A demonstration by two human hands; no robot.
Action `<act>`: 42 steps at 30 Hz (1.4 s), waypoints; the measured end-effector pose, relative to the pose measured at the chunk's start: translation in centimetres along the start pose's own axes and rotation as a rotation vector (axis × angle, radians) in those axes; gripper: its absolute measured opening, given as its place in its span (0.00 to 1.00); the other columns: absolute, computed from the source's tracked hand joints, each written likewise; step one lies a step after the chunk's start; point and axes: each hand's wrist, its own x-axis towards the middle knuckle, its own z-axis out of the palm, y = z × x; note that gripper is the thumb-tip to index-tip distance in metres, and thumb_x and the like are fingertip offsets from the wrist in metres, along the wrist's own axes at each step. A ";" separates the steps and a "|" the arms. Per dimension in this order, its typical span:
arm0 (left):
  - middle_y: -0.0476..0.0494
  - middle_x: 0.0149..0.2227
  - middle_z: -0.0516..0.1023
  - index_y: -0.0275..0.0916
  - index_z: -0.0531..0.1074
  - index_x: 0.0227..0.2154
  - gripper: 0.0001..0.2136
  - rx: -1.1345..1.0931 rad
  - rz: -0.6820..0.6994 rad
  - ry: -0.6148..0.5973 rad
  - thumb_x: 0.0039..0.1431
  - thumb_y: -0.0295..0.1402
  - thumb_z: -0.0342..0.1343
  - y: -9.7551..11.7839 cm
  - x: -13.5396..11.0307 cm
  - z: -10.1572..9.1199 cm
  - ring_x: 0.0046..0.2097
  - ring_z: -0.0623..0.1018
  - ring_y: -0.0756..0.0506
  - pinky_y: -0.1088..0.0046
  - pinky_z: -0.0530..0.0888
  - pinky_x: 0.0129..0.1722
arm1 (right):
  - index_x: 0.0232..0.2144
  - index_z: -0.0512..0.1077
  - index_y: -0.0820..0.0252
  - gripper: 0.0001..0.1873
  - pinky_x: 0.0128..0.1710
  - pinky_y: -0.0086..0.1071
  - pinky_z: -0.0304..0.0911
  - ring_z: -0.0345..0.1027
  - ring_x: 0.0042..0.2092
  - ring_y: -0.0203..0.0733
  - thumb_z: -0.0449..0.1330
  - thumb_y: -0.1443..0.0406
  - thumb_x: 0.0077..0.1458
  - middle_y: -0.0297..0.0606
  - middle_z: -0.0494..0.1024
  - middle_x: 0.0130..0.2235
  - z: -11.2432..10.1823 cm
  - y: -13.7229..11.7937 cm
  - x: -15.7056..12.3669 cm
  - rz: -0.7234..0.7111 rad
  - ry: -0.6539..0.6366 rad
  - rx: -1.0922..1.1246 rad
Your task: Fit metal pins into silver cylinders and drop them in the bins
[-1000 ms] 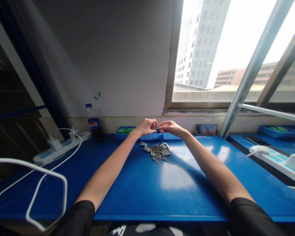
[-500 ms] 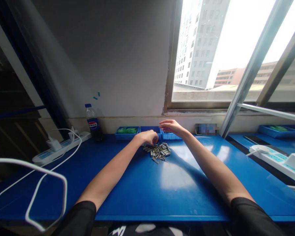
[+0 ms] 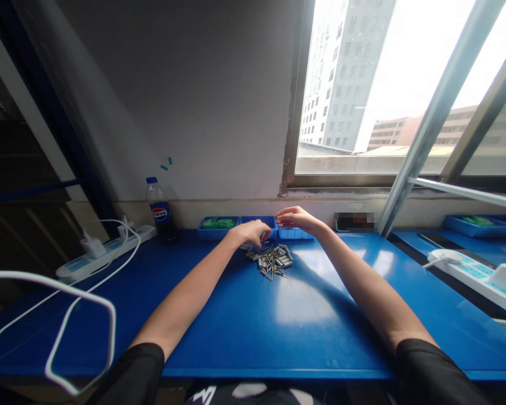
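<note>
**A:** Left hand first.

**B:** Left hand (image 3: 251, 232) is low over the 10 o'clock edge of the heap of small grey metal parts (image 3: 272, 260). The fingers are curled narrow, with the tips bent down onto the nearest parts. Whether one is pinched I cannot tell, as the pieces are too small.

**A:** Right hand?

**B:** Right hand (image 3: 296, 218) is raised at 1 o'clock from the heap, above the row of shallow blue plastic trays (image 3: 261, 219). Thumb and forefinger tips are drawn close and point toward 9 o'clock, and the other fingers are loosely bent. I cannot tell if anything sits between the tips. The two hands are near each other but apart.

**A:** Where does the heap lie?

**B:** It lies loose on the glossy blue worktable (image 3: 303, 315), far centre, just on the near side of the trays.

**A:** Surroundings?

**B:**
- The leftmost blue tray with green pieces (image 3: 218, 224) is at 11 o'clock of the heap.
- A blue-capped cola bottle (image 3: 161, 211) stands against the wall at 10 o'clock.
- A white power strip with a plugged charger (image 3: 109, 251) is at 9 o'clock.
- A thick white cable (image 3: 67, 286) loops at 8 o'clock.
- A second white power strip (image 3: 476, 275) lies well off at 3 o'clock.
</note>
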 end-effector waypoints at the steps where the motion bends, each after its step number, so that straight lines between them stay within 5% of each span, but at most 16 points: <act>1: 0.48 0.33 0.83 0.40 0.77 0.35 0.14 -0.019 -0.002 0.027 0.42 0.22 0.63 -0.1 -0.1 -0.2 0.33 0.79 0.47 0.76 0.70 0.30 | 0.39 0.82 0.61 0.12 0.33 0.26 0.74 0.79 0.34 0.39 0.72 0.62 0.52 0.43 0.86 0.35 -0.1 -0.2 -0.1 0.005 -0.031 -0.054; 9: 0.49 0.29 0.81 0.39 0.73 0.38 0.13 -0.183 0.057 0.229 0.47 0.24 0.61 0.0 -0.7 -1.5 0.30 0.79 0.49 0.79 0.69 0.29 | 0.44 0.83 0.59 0.22 0.36 0.29 0.75 0.82 0.38 0.45 0.75 0.58 0.47 0.42 0.86 0.37 0.5 -1.1 -0.9 0.032 -0.301 -0.258; 20: 0.49 0.30 0.80 0.38 0.73 0.35 0.07 -0.253 0.088 0.374 0.51 0.27 0.61 -0.1 -0.3 -1.4 0.31 0.77 0.50 0.79 0.71 0.31 | 0.35 0.84 0.63 0.18 0.34 0.28 0.72 0.78 0.33 0.40 0.76 0.56 0.45 0.39 0.84 0.30 0.6 -1.3 -0.7 -0.093 -0.138 -0.141; 32: 0.47 0.33 0.83 0.38 0.78 0.34 0.10 -0.172 0.000 -0.087 0.46 0.29 0.68 0.4 -0.3 -0.5 0.34 0.80 0.47 0.77 0.70 0.29 | 0.26 0.83 0.62 0.03 0.26 0.29 0.70 0.77 0.27 0.42 0.71 0.69 0.43 0.39 0.82 0.24 -1.7 -1.8 -0.3 -0.068 0.343 -0.436; 42: 0.45 0.34 0.83 0.37 0.79 0.36 0.12 -0.139 -0.006 -0.102 0.45 0.25 0.65 0.1 0.0 0.5 0.32 0.79 0.48 0.78 0.69 0.26 | 0.34 0.82 0.63 0.09 0.26 0.28 0.69 0.77 0.28 0.41 0.71 0.63 0.50 0.41 0.84 0.28 -1.1 -2.2 -0.3 -0.018 0.252 -0.421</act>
